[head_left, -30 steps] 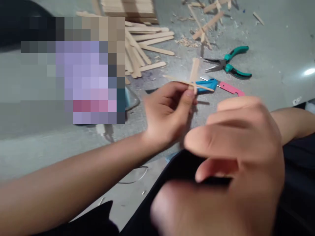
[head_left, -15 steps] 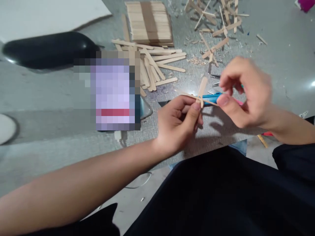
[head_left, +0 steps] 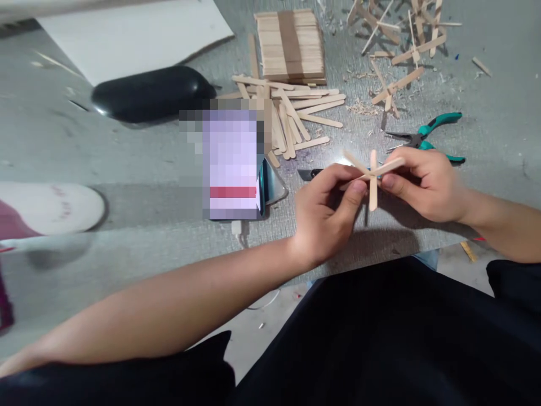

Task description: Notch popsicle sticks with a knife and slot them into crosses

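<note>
Between my two hands is a small cross-shaped piece made of wooden craft sticks (head_left: 373, 194), its arms spreading from one joint. My left hand (head_left: 327, 208) pinches it from the left between thumb and fingers. From the right, my right hand (head_left: 426, 183) grips an arm of it with thumb and forefinger. Just behind the hands lies a utility knife (head_left: 307, 174), its blade end showing and most of its body hidden. Pliers with green handles (head_left: 422, 135) lie open beyond my right hand.
Loose craft sticks (head_left: 291, 121) lie scattered beside a banded bundle of sticks (head_left: 273, 48). Several crossed-stick pieces (head_left: 391, 90) stand at the back right near wood shavings (head_left: 362, 107). A phone with a blurred screen (head_left: 232, 163), a black case (head_left: 152, 93) and white board (head_left: 139, 34) are left.
My right hand has come down and left and now grips the stick piece, which has turned in my fingers. The view has shifted left, and the pliers are now mostly uncovered.
</note>
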Motion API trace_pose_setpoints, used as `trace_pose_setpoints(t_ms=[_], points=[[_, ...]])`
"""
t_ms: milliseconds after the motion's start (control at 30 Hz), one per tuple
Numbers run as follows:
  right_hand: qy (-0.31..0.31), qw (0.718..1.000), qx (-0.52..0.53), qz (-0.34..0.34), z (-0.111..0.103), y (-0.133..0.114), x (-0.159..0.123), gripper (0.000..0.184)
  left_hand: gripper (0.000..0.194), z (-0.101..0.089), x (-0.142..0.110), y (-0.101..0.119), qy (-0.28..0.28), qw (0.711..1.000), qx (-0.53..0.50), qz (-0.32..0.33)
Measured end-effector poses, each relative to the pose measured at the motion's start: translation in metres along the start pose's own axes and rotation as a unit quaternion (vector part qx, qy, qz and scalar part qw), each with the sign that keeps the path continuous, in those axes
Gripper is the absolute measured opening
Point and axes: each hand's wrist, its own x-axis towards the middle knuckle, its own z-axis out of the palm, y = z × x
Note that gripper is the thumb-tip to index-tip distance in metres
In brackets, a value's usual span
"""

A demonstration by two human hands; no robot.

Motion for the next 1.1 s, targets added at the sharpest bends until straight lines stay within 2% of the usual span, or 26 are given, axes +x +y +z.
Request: trace_pose_setpoints(t_ms=[67, 133, 233, 300, 433, 500, 667, 833, 1100], points=[[-0.044, 0.994, 0.089, 0.053, 0.001, -0.007, 0.002, 0.036, 0.024, 0.0, -0.001, 0.0, -0.006, 0.999, -0.043, 0.001], [-0.055, 0.985, 0.131, 0.093, 0.003, -0.013, 0.0, 0.038, 0.025, 0.001, -0.001, 0.001, -0.016, 0.997, -0.079, -0.002], [-0.026, 0.992, 0.067, 0.106, 0.007, -0.019, -0.004, 0.042, 0.027, 0.002, 0.001, 0.004, -0.016, 0.995, -0.098, -0.015], [-0.021, 0.993, 0.026, 0.114, 0.009, -0.02, -0.006, 0.044, 0.027, 0.002, 0.003, 0.004, -0.002, 0.994, -0.111, 0.004], [-0.088, 0.979, 0.097, 0.156, 0.009, -0.016, -0.005, 0.045, 0.02, 0.002, 0.006, 0.002, 0.002, 0.988, -0.149, 0.049], [-0.104, 0.975, 0.127, 0.152, 0.009, -0.015, -0.003, 0.049, 0.014, 0.001, 0.007, 0.001, -0.008, 0.987, -0.153, 0.047], [-0.075, 0.983, 0.117, 0.118, 0.014, -0.018, -0.003, 0.055, 0.031, -0.003, 0.009, -0.002, -0.045, 0.983, -0.162, 0.071], [-0.038, 0.977, 0.175, 0.116, 0.024, -0.02, -0.008, 0.048, 0.027, -0.004, 0.002, -0.004, -0.056, 0.981, -0.171, 0.07], [-0.04, 0.946, 0.314, 0.073, 0.035, -0.008, -0.012, 0.04, 0.03, -0.001, -0.002, -0.003, -0.056, 0.979, -0.19, 0.056]])
